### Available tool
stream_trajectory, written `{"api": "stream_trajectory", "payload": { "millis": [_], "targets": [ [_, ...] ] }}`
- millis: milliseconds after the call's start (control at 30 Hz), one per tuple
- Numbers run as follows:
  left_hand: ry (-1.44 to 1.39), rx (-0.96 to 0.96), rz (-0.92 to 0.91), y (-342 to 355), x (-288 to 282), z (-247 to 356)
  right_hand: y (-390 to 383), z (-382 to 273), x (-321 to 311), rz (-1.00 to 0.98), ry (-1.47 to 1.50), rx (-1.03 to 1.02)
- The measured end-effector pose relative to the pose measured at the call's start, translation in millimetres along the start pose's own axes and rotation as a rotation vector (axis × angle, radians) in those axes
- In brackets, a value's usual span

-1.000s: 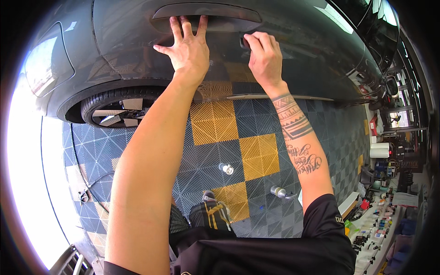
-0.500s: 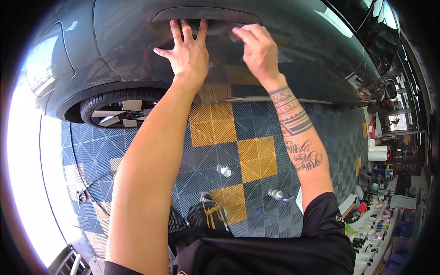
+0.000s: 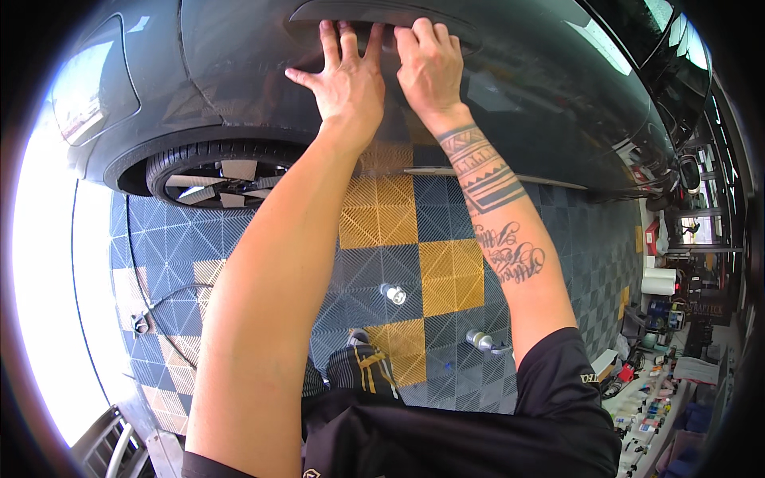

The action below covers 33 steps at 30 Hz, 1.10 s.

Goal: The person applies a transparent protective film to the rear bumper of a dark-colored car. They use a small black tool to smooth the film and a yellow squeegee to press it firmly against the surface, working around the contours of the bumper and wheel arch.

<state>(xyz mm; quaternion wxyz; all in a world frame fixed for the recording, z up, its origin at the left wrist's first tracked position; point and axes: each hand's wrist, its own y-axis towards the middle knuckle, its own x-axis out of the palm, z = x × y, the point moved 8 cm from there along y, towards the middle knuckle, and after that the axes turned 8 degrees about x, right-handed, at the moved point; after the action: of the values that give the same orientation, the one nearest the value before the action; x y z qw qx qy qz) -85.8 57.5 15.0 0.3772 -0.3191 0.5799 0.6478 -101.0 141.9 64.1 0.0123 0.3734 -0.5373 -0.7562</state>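
Observation:
Across the top of the view is the grey side of a car (image 3: 526, 103), with a flush door handle (image 3: 358, 11) set over a shallow recess. My left hand (image 3: 351, 89) lies on the panel with its fingers spread, the tips just under the handle's lower edge. Close to its right, my right hand (image 3: 430, 73) is closed, its knuckles up and its fingertips at the recess below the handle. Whatever the right fingers grip is hidden behind them.
A car wheel (image 3: 227, 177) sits below left. On the tiled floor stand two spray bottles, one nearer the middle (image 3: 393, 294) and one further right (image 3: 480, 340). A dark cable (image 3: 155, 309) runs along the left. Tools and bottles crowd a bench (image 3: 649, 406) at right.
My right hand has come in against the recess, beside the left hand; a blurred dark bit at its fingertips no longer shows. My left hand stays spread on the panel. The view has shifted slightly.

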Motion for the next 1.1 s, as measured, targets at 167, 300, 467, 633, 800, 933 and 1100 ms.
{"api": "stream_trajectory", "payload": {
  "millis": [167,300,467,633,800,933,1100],
  "targets": [
    [-0.012,-0.030,-0.035,1,6,-3,-19,25,-28,0.092,-0.021,0.164],
    [0.003,-0.022,-0.001,0,9,-2,-23,8,-20,0.065,0.158,0.027],
    [0.113,0.003,0.085,-6,-15,1,-11,-3,-5,0.023,0.061,-0.001],
    [0.029,-0.043,0.001,-4,-4,-5,-15,10,-13,-0.077,-0.161,-0.106],
    [0.003,-0.042,0.029,-4,-6,-6,-21,46,-42,-0.147,-0.316,-0.056],
    [-0.031,-0.048,0.009,-4,0,-9,-27,65,-71,-0.080,-0.276,0.058],
    [0.038,0.009,0.202,-8,-6,-5,-32,5,-37,-0.110,-0.078,-0.067]
  ]
}}
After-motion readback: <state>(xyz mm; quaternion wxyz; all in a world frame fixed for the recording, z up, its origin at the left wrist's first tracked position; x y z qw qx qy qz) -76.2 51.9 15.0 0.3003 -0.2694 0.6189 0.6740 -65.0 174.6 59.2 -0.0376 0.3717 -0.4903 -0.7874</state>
